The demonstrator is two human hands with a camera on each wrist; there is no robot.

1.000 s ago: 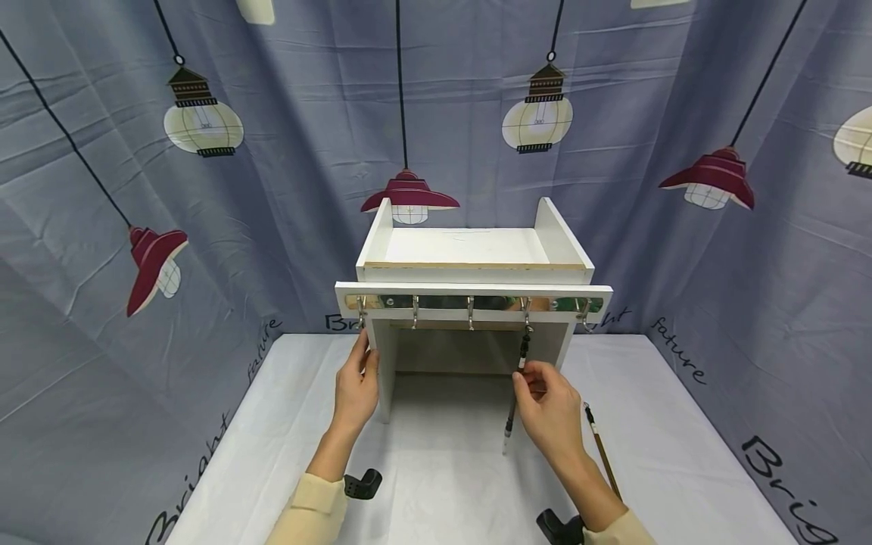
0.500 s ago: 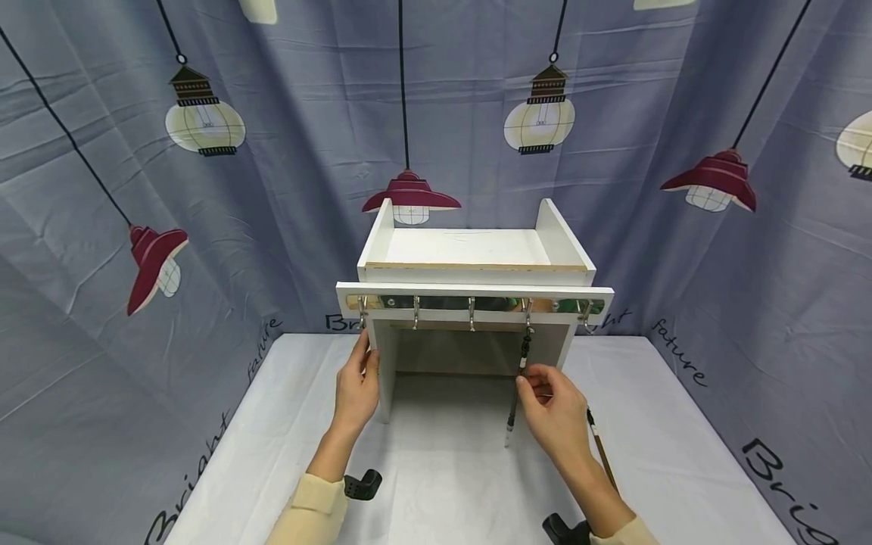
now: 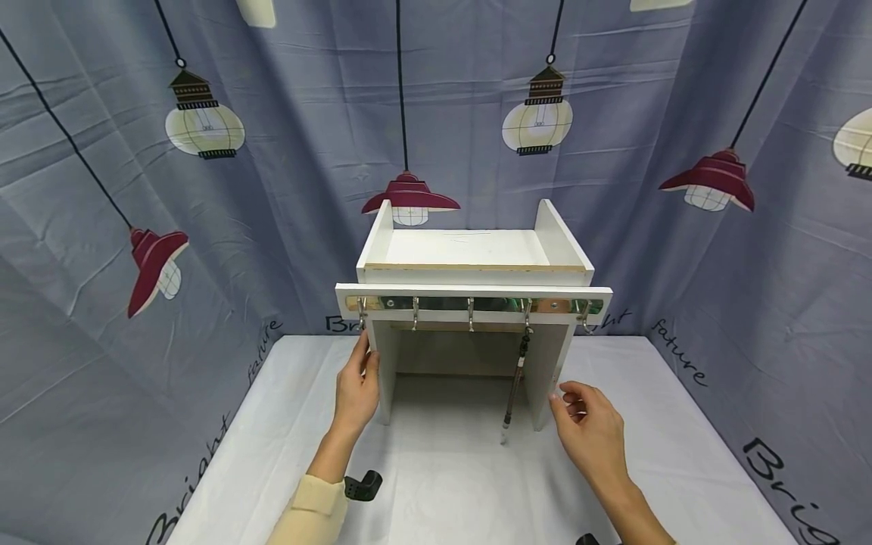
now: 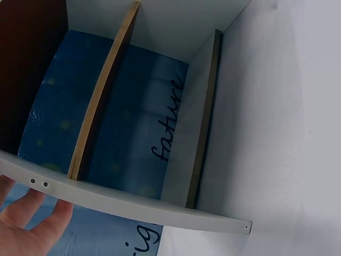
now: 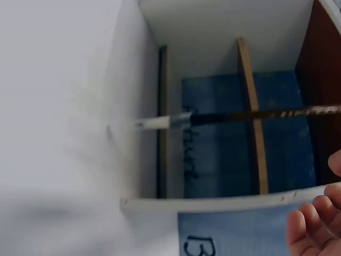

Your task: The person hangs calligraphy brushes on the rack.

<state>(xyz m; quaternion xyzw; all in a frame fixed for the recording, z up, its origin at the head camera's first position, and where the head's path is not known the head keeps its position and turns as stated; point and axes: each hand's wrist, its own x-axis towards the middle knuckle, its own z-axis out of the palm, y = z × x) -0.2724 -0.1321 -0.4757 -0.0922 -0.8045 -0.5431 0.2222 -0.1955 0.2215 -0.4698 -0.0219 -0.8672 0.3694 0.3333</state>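
Note:
A brush [image 3: 514, 387] with a dark handle and pale tip hangs upright, tip down, from the fourth hook [image 3: 527, 312] on the white shelf [image 3: 474, 278]. Beside the shelf's right side panel my right hand [image 3: 594, 435] holds nothing, its fingers loosely bent and apart from the brush. The right wrist view shows the brush handle [image 5: 234, 116] across the shelf's opening, with my fingertips [image 5: 298, 226] below it. My left hand [image 3: 356, 386] rests on the shelf's left side panel; in the left wrist view its fingertips [image 4: 57, 213] touch the panel's edge.
Several metal hooks line the shelf's front rail [image 3: 443, 291], over a shiny strip. A white cloth [image 3: 436, 484] covers the table. Behind and at the sides hangs a blue-grey curtain [image 3: 306, 151] with printed lamps. A black wrist device [image 3: 363, 486] sits at the left wrist.
My right hand has let go of the hanging brush and moved right and slightly down. The second brush on the table at right is now hidden behind my right hand and forearm. My left hand stays put.

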